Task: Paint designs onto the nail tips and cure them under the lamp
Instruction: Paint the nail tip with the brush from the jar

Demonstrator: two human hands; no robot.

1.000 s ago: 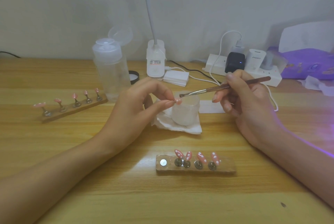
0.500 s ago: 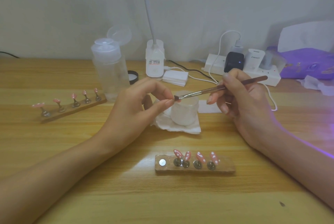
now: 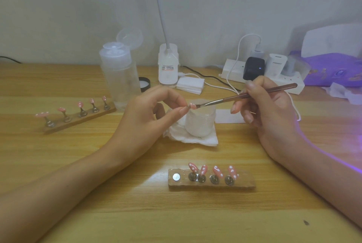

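Observation:
My left hand (image 3: 150,117) pinches a small pink nail tip (image 3: 192,106) between thumb and forefinger, above a frosted cup. My right hand (image 3: 272,113) grips a thin nail brush (image 3: 244,96) like a pen; its bristle end touches the pink tip. A wooden holder (image 3: 242,183) near the front carries several pink tips with white dots and one bare magnet at its left end. A second wooden holder (image 3: 78,121) at the left bears several pink tips on stands. The purple-lit curing lamp (image 3: 333,70) sits at the far right.
A frosted cup (image 3: 199,123) stands on a folded white tissue (image 3: 195,139). Behind are a clear pump bottle (image 3: 119,78), a black-rimmed pot (image 3: 144,84), a white desk lamp base (image 3: 168,66), a power strip (image 3: 264,75) with plugs and cables, and a white card (image 3: 228,116).
The brush tip moved left from above the cup until it met the nail tip held in my left hand. My left hand stayed almost still.

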